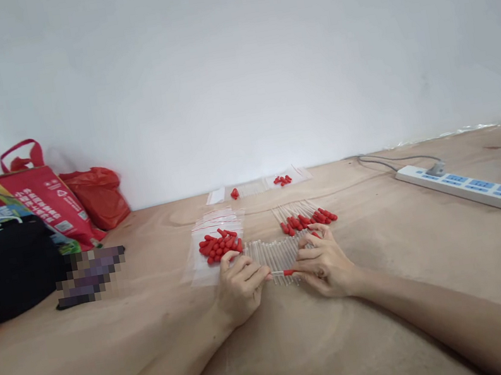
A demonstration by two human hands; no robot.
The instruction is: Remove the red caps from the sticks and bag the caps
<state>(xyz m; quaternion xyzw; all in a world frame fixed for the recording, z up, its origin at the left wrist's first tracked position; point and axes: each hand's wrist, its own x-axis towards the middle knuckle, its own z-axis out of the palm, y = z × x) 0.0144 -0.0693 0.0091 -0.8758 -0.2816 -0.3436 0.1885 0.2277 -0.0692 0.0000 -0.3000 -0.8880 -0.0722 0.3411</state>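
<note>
Between my hands is a glass dropper tube (277, 273), lying level, with a red rubber bulb (288, 272) at its right end. My left hand (242, 283) pinches the glass part. The fingers of my right hand (323, 263) are closed on the bulb; another bit of red shows by its upper fingers. Beneath and behind both hands lies a row of bare glass tubes (268, 251). Loose red bulbs (220, 246) are heaped on clear zip bags (202, 275) beyond my left hand. Past my right hand lie several droppers with red bulbs fitted (302, 222).
Along the wall lie bagged tubes (251, 189) and small groups of red bulbs (282, 180). A white power strip (466, 186) with a plugged-in cable is at right. Red bags (48, 202), a black bag (9, 269) and a blurred dark flat object (93, 278) are at left.
</note>
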